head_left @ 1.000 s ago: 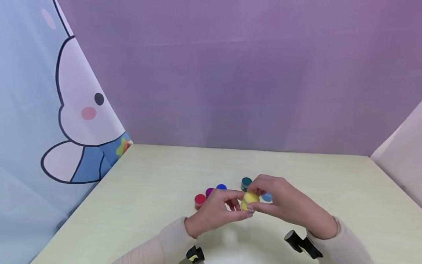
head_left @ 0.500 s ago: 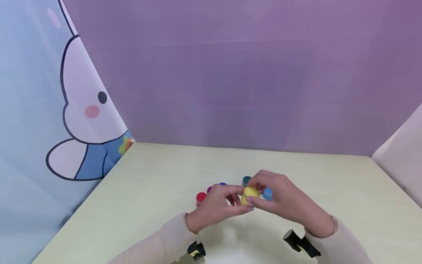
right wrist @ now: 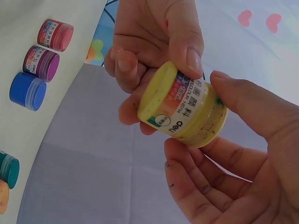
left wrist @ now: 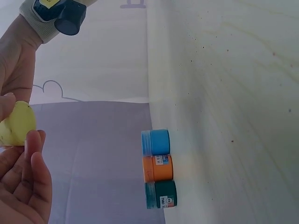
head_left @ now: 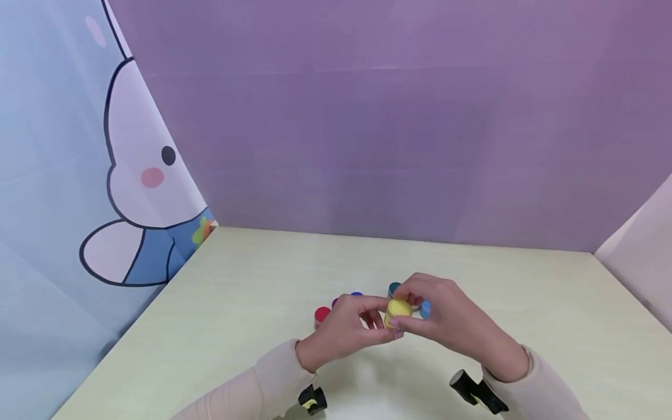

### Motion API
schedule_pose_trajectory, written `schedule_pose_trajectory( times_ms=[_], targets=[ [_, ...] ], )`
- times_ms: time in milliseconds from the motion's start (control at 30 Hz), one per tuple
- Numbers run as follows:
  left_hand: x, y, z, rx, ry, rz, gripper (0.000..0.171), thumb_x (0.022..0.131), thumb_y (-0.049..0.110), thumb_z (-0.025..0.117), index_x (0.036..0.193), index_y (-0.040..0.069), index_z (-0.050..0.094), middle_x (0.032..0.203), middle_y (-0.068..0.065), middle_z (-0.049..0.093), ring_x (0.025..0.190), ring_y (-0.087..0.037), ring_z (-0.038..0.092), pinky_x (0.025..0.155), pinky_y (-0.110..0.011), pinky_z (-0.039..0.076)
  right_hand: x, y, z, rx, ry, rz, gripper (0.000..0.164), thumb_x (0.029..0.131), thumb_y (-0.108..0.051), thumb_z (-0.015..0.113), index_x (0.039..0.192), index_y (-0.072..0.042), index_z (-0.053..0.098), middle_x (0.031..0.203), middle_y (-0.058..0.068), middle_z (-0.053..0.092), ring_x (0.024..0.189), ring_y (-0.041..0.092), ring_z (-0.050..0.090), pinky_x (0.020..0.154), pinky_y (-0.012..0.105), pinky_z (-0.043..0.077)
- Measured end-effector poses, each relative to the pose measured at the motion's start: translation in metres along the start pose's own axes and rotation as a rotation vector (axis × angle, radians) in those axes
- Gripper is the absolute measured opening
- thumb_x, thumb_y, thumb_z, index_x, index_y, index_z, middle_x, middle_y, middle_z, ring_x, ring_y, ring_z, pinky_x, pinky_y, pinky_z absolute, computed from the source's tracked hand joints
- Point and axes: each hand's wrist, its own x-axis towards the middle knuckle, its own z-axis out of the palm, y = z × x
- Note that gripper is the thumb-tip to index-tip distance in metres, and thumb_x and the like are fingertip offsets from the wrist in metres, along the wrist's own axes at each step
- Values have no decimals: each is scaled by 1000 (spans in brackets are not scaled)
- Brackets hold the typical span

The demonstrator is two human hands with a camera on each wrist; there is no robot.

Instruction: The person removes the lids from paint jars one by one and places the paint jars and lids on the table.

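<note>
A small yellow paint jar [head_left: 399, 312] is held up over the table between both hands. My left hand [head_left: 343, 332] grips its labelled body with thumb and fingers. From the right, my right hand [head_left: 446, 312] pinches the lid end. In the right wrist view the yellow jar lies tilted, its printed label facing the camera and dark specks on the lid. Behind the hands stand a red jar [head_left: 322, 315], a purple jar [right wrist: 42, 64] and a blue jar [right wrist: 28, 91] on the left. A light blue jar [head_left: 425, 309] is partly hidden by my right hand.
An orange jar [left wrist: 158, 168] stands between the light blue and the dark green jar [left wrist: 161, 194] in a row. The pale table [head_left: 273, 262] ends at a purple backdrop [head_left: 399, 146]. A blue sheet with a cartoon figure [head_left: 152, 175] hangs at the left.
Both hands keep hold of the yellow jar and have risen slightly in the head view. That view has shifted a little, so the backdrop sits slightly further right.
</note>
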Motion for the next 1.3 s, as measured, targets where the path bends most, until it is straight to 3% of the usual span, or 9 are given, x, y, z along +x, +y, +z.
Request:
schedule_pose_trajectory(
  times_ms=[400,600,1000,1167,1300],
  targets=[
    [0,-3,3,0,9,42,23,80,28,70,100,18,65,80,14,62,63,-1,54,56,-25,51,-2,-2,-2,-8,1,-19,20,76,-19,73,91,-18,60,85,-12,55,71,4,52,61,24,48],
    [0,-1,3,-20,22,11,24,78,25,71,101,18,65,80,11,63,63,-4,54,56,-25,50,-2,0,-3,-1,-3,-40,21,75,-16,73,92,-18,60,85,-12,55,72,4,52,62,24,48],
    [3,-2,5,-18,25,-20,22,79,25,71,99,18,65,78,11,63,62,-5,54,53,-27,50,1,10,-10,17,-98,-92,19,80,-21,69,97,-19,60,90,-11,56,76,5,52,64,24,48],
    [5,11,5,-44,48,-79,21,78,17,71,98,15,66,79,8,63,62,-7,53,53,-25,48,4,17,-12,52,-123,-100,20,80,-18,69,98,-19,61,92,-9,58,77,7,53,64,24,48],
    [8,27,1,-47,85,-90,21,79,13,70,98,8,66,79,4,63,62,-8,53,53,-23,48,7,22,-11,59,-77,-111,22,77,-14,71,96,-18,61,89,-9,58,75,8,53,64,25,48]
  ],
)
